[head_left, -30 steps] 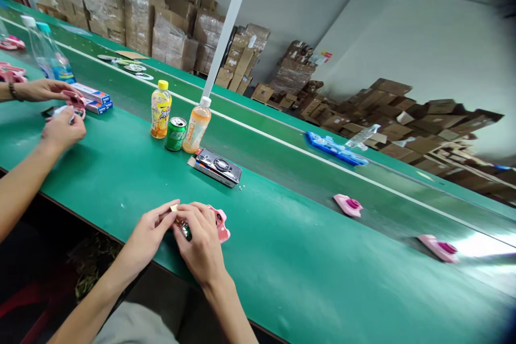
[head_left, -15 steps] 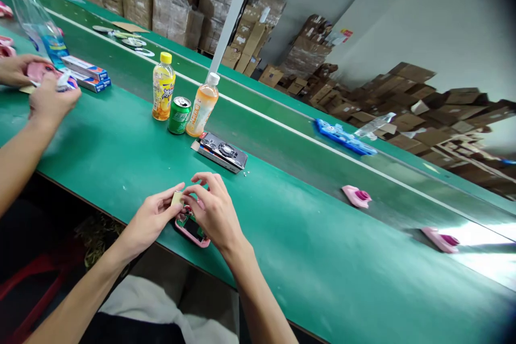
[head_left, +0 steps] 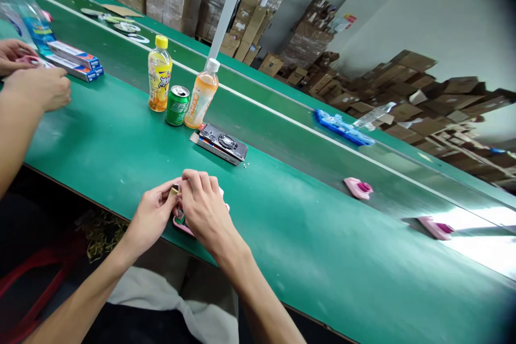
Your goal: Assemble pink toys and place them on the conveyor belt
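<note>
Our left hand (head_left: 153, 220) is pinching a small tan piece (head_left: 174, 190) between finger and thumb, and our right hand (head_left: 207, 209) is curled over right beside it; can't tell if it's gripping anything. Mostly hidden under both is a pink plastic case (head_left: 179, 224) with some green showing, lying on the green bench (head_left: 121, 172). Just past us sit a black gadget (head_left: 220, 143), a green can (head_left: 177, 105) and two drink bottles (head_left: 159, 72). Pink bits (head_left: 358, 188) lie on the belt (head_left: 306, 161), and a co-worker's hands (head_left: 36, 88) work at far left beside blue-and-white boxes (head_left: 72, 59).
</note>
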The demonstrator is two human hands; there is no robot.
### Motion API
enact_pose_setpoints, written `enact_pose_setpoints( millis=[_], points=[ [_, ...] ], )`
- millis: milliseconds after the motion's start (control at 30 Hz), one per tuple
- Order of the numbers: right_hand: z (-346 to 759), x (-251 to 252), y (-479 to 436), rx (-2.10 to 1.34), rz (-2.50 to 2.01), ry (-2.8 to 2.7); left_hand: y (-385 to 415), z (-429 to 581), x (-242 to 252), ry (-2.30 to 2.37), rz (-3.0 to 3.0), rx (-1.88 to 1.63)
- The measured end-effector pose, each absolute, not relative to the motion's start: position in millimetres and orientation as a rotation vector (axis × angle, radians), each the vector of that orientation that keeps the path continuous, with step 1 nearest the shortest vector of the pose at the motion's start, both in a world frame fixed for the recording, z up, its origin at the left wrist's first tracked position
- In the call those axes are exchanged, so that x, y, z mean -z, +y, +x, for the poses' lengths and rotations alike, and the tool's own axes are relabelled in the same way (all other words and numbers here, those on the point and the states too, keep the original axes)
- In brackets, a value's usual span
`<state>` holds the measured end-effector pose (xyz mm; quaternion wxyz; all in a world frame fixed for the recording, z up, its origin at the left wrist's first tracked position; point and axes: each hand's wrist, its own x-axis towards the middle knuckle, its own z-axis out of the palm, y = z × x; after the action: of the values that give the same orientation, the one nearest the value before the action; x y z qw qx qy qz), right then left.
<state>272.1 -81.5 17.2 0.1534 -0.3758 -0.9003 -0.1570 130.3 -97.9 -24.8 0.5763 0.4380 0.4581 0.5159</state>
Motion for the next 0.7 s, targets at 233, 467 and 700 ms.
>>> enact_pose_setpoints(
  millis=[233, 467, 700],
  points=[
    [276, -14, -93, 0.487, -1.117, -2.479, -93, 114, 17, 0.756, 0.766, -1.052],
    [280, -7, -109, 0.5, -1.129, -2.431, -92, 118, 14, 0.797, 0.7, -0.999],
    [276, 4, -138, 0.452, -1.202, -2.283, -97, 122, 13, 1.064, 0.736, -1.038]
  ],
)
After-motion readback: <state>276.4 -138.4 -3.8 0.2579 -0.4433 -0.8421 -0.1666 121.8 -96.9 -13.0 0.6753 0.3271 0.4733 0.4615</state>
